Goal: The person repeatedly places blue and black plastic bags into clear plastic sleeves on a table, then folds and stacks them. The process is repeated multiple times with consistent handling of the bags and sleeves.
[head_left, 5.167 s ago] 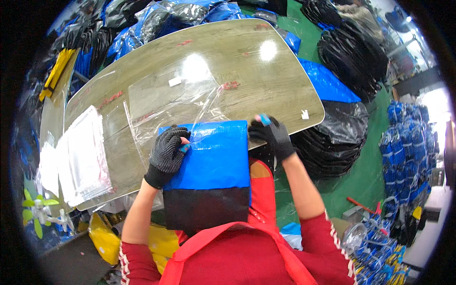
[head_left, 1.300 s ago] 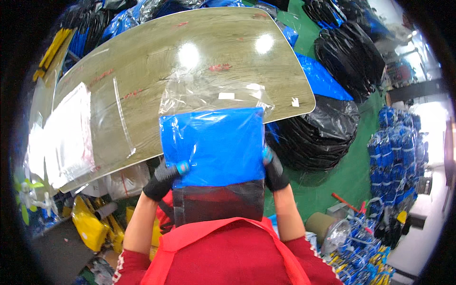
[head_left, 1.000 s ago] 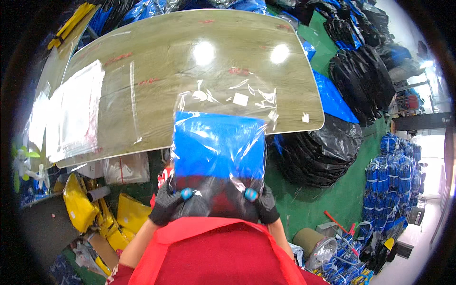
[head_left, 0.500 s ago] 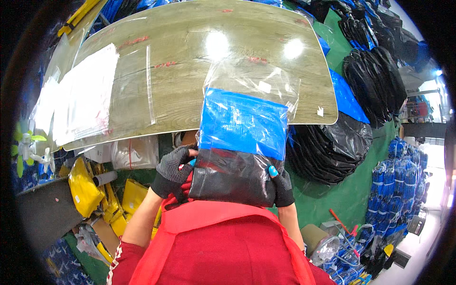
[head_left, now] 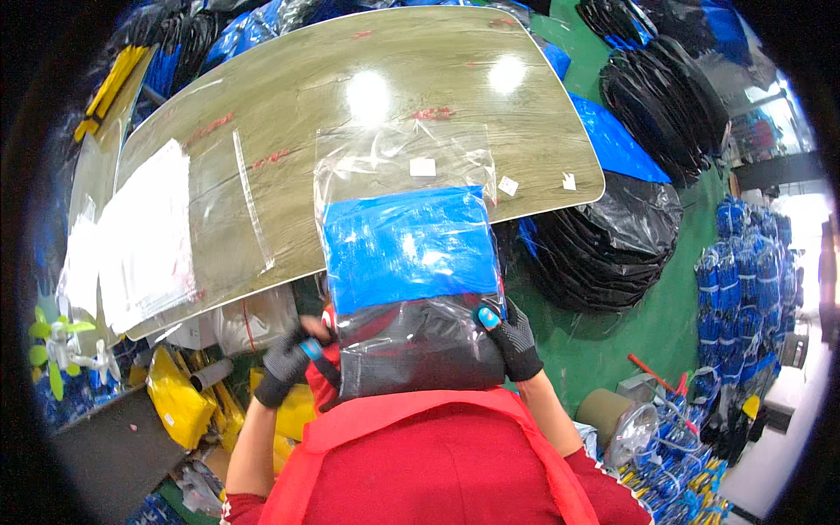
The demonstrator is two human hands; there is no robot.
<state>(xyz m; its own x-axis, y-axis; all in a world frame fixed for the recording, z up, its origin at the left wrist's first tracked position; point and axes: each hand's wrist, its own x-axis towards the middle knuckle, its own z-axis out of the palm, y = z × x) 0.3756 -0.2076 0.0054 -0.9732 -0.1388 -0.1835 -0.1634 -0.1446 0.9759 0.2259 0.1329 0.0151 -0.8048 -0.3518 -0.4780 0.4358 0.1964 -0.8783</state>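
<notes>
A folded blue-and-black sheet (head_left: 407, 249) lies inside a clear plastic bag (head_left: 350, 157). Blue faces up on the far half and black on the near half. The bag's loose far end rests over the table edge, while its near end is against my red apron. My right hand (head_left: 518, 346), in a grey-and-black fingerless glove, grips the right edge with the thumb on top. Just off the left edge is my left hand (head_left: 293, 359), similarly gloved, its fingers curled and a blue band on the thumb. Whether it holds anything is hidden.
The wood-patterned table (head_left: 297, 201) carries a stack of clear bags (head_left: 149, 236) on the left and small white labels (head_left: 508, 185) near its right end. Black bundles (head_left: 595, 254) and strapped blue bundles (head_left: 744, 289) stand on the right. Yellow packages (head_left: 179, 398) lie at lower left.
My left hand has drawn away from the bag's left edge, outward and down. The bag now lies slightly further left and nearer in view, and the whole view has turned a little.
</notes>
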